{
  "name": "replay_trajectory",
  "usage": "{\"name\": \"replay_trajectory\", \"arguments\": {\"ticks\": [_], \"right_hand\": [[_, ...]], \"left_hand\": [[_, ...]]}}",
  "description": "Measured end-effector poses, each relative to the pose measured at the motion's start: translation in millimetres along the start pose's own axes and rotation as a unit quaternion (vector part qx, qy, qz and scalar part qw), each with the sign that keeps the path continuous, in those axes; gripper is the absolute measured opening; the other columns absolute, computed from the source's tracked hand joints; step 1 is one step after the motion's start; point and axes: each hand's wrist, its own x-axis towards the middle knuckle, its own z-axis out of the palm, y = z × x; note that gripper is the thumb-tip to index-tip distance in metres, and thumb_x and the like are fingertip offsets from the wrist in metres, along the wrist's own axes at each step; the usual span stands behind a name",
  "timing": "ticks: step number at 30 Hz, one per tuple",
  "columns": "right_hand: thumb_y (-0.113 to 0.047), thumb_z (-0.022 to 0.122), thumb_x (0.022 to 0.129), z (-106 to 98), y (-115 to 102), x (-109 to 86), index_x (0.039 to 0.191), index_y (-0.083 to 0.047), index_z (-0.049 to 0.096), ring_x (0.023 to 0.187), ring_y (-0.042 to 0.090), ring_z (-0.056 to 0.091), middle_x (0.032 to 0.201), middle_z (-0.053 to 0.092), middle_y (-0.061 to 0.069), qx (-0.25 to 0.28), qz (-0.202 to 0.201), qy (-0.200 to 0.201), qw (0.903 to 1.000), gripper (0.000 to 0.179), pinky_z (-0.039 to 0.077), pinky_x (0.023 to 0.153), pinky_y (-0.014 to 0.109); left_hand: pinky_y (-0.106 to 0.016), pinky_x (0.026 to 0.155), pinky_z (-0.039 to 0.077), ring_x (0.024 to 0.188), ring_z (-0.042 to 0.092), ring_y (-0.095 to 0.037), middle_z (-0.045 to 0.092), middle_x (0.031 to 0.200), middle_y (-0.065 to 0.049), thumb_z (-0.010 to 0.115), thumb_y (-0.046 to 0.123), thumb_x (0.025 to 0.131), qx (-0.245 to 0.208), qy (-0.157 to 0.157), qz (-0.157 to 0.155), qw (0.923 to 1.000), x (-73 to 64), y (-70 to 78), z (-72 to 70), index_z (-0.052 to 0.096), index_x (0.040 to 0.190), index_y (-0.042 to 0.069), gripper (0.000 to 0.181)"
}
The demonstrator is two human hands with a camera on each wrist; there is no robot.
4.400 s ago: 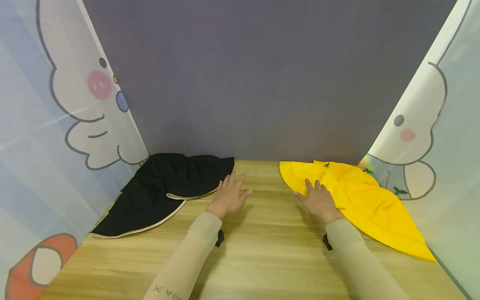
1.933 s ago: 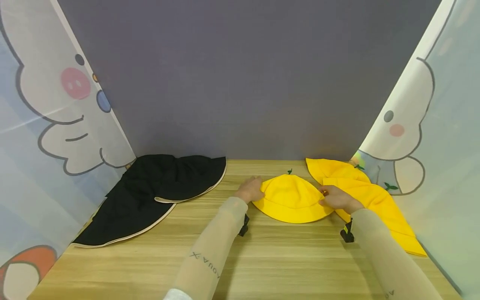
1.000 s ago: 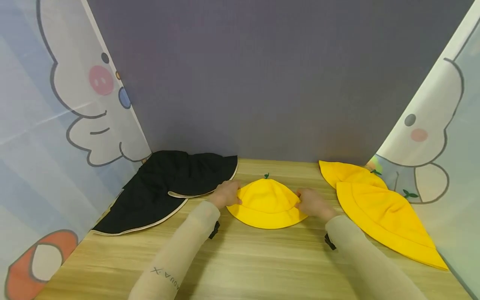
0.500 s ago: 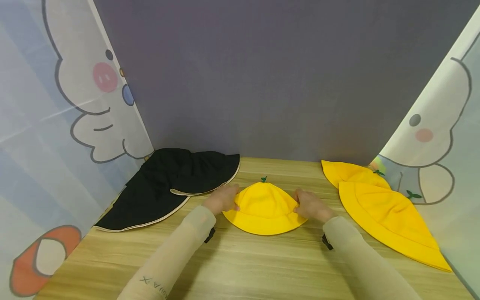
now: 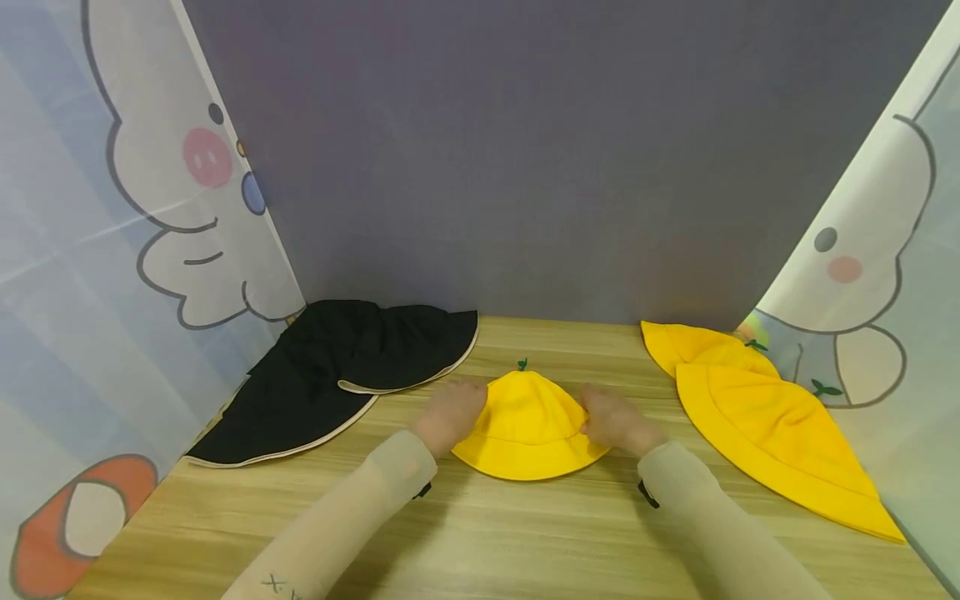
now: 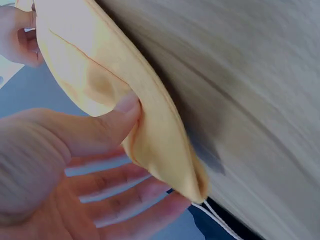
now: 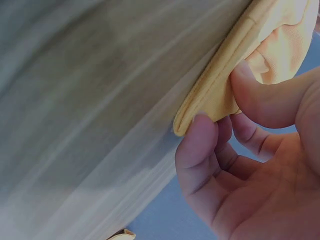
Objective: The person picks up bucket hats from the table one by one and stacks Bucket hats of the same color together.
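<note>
Occupying the middle of the wooden table (image 5: 525, 546), one yellow hat (image 5: 525, 427) is held between two hands, its crown topped by one green sprout (image 5: 522, 365). The left hand (image 5: 452, 412) pinches one side of the brim, thumb in front, four fingers slightly spread behind; the right hand (image 5: 617, 419) pinches the opposite side between thumb and fingertips. Whether the brim touches the wood cannot be told. At right lie two further yellow hats: a front hat (image 5: 780, 433) partly covering a rear hat (image 5: 697, 343), one sprout on each. At left, two pale-edged black brims show on the overlapping black hats (image 5: 292, 400); where one crown ends is hard to make out. Two sleeves (image 5: 352, 508) are cut off below, leaving the lettering incomplete.
</note>
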Motion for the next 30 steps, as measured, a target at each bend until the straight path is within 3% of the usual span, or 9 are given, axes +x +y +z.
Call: {"name": "replay_trajectory", "arguments": {"ticks": [3, 10, 12, 15, 19, 25, 30], "right_hand": [[-0.004, 0.073, 0.091, 0.8, -0.4, -1.3, 0.106, -0.007, 0.053, 0.075, 0.021, 0.053, 0.086, 0.056, 0.006, 0.003, 0.003, 0.0, 1.0, 0.025, 0.046, 0.064, 0.033], [-0.006, 0.073, 0.092, 0.9, -1.2, -0.5, 0.107, -0.006, 0.054, 0.075, 0.021, 0.053, 0.086, 0.057, 0.005, -0.007, 0.015, -0.013, 0.9998, 0.024, 0.047, 0.066, 0.034], [-0.007, 0.073, 0.092, 1.7, -2.2, 0.8, 0.107, -0.006, 0.055, 0.077, 0.021, 0.053, 0.087, 0.058, 0.005, -0.013, 0.014, -0.012, 0.9998, 0.024, 0.048, 0.068, 0.036], [-0.008, 0.074, 0.092, 3.3, -3.0, 2.2, 0.105, -0.007, 0.055, 0.077, 0.021, 0.053, 0.087, 0.058, 0.004, -0.011, 0.014, -0.011, 0.9998, 0.023, 0.047, 0.068, 0.036], [-0.008, 0.074, 0.093, 4.3, -2.5, 1.0, 0.102, -0.009, 0.053, 0.074, 0.02, 0.052, 0.084, 0.055, 0.005, 0.004, 0.025, -0.015, 0.9996, 0.023, 0.044, 0.063, 0.033], [-0.006, 0.072, 0.094, 4.8, -1.4, -3.0, 0.103, -0.009, 0.052, 0.072, 0.02, 0.051, 0.083, 0.054, 0.005, 0.016, 0.013, -0.008, 0.9998, 0.021, 0.043, 0.06, 0.032], [-0.007, 0.072, 0.093, 6.9, 0.3, -5.6, 0.103, -0.008, 0.054, 0.072, 0.02, 0.05, 0.083, 0.054, 0.004, 0.001, -0.012, 0.02, 0.9997, 0.021, 0.043, 0.063, 0.033]], "left_hand": [[-0.038, 0.091, 0.054, 0.106, 0.064, -0.025, 0.066, 0.118, -0.008, 0.068, 0.011, 0.098, 0.008, -0.005, 0.005, 0.9999, -1.0, 3.6, -0.6, 0.063, 0.129, 0.011, 0.032], [-0.043, 0.095, 0.049, 0.111, 0.058, -0.026, 0.066, 0.112, -0.005, 0.067, 0.013, 0.097, -0.064, -0.094, -0.017, 0.9933, -1.8, 0.8, -10.6, 0.069, 0.107, 0.013, 0.011], [-0.043, 0.098, 0.047, 0.119, 0.055, -0.027, 0.064, 0.119, -0.006, 0.07, 0.019, 0.094, -0.079, -0.12, -0.028, 0.9893, -2.8, -0.1, -13.1, 0.069, 0.11, 0.012, 0.017], [-0.044, 0.106, 0.042, 0.133, 0.047, -0.028, 0.059, 0.135, -0.008, 0.08, 0.033, 0.088, -0.096, -0.15, -0.045, 0.983, -4.9, 0.0, -14.8, 0.068, 0.123, 0.011, 0.043], [-0.044, 0.107, 0.043, 0.132, 0.046, -0.029, 0.058, 0.136, -0.009, 0.089, 0.044, 0.078, -0.096, -0.144, -0.042, 0.9841, -5.3, 3.3, -14.2, 0.065, 0.13, 0.011, 0.065], [-0.039, 0.099, 0.046, 0.108, 0.055, -0.024, 0.065, 0.111, -0.002, 0.095, 0.04, 0.07, -0.07, -0.118, -0.033, 0.99, 1.0, 10.0, -13.8, 0.069, 0.115, 0.014, 0.058], [-0.037, 0.102, 0.045, 0.107, 0.059, -0.023, 0.068, 0.108, -0.001, 0.097, 0.036, 0.068, -0.049, -0.113, -0.027, 0.9921, 3.9, 13.6, -15.5, 0.069, 0.113, 0.014, 0.057]]}}
